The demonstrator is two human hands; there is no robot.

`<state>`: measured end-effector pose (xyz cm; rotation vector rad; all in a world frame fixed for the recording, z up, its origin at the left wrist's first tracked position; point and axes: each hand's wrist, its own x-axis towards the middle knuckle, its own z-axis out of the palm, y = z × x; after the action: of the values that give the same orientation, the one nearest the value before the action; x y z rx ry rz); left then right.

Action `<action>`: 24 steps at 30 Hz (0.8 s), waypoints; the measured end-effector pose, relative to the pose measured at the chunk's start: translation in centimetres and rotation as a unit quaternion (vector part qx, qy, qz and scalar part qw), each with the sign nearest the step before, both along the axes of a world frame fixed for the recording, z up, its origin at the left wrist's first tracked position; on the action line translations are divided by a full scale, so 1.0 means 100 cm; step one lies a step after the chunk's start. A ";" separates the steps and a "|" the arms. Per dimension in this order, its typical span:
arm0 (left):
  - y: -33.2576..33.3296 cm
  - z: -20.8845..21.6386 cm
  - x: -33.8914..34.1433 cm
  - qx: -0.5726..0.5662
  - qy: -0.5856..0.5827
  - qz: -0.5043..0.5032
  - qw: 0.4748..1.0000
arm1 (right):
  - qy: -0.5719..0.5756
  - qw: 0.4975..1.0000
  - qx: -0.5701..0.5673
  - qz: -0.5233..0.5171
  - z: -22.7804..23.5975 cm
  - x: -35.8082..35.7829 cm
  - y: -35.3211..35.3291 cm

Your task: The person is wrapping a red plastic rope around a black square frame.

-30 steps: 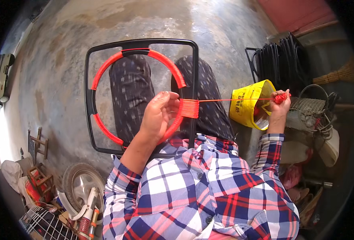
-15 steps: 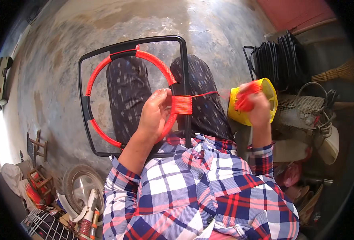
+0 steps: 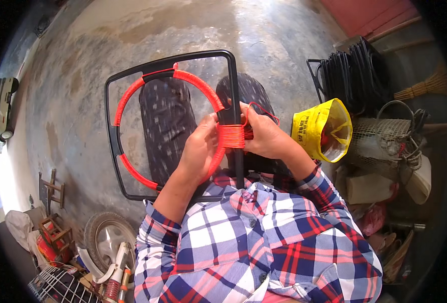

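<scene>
A black square frame [image 3: 233,81] with a round inner ring [image 3: 203,89] rests across my lap, the ring mostly wrapped in orange-red cord. A band of the same cord [image 3: 231,136] binds the ring's right side to the frame's right bar. My left hand [image 3: 197,146] grips the ring beside this band, fingers partly behind it. On the other side, my right hand [image 3: 271,139] is closed against the right bar, its fingertips hidden behind it. A bit of bundled red cord shows under its palm, and a loose loop [image 3: 265,107] arcs above the hand.
A yellow bag [image 3: 308,129] stands open right of my right hand. Beyond it are stacked black frames [image 3: 359,70], a wire mesh basket [image 3: 380,135] and a broom [image 3: 423,87]. At lower left are a wheel [image 3: 105,232], small wooden stools and a wire rack.
My right hand has come left from in front of the yellow bag to the frame's right bar, bringing the cord bundle. The stretched strand has slackened into a loop. My left hand keeps its grip.
</scene>
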<state>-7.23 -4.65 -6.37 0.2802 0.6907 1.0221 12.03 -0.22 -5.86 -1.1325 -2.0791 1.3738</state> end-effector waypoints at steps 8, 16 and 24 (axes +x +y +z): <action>-0.001 -0.015 0.001 -0.019 -0.005 0.096 0.995 | 0.126 0.990 -0.056 -0.032 -0.007 0.011 0.003; -0.009 -0.009 0.009 0.231 0.397 0.237 0.856 | 0.224 0.953 0.037 -0.201 -0.006 0.007 0.010; -0.017 -0.001 0.010 0.455 0.534 0.212 0.680 | 0.058 0.938 0.342 -0.023 0.017 -0.028 0.009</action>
<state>-6.22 -6.32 -6.49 1.7818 1.2774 1.5882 9.23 0.67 -4.17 -0.7650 -2.1571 0.5753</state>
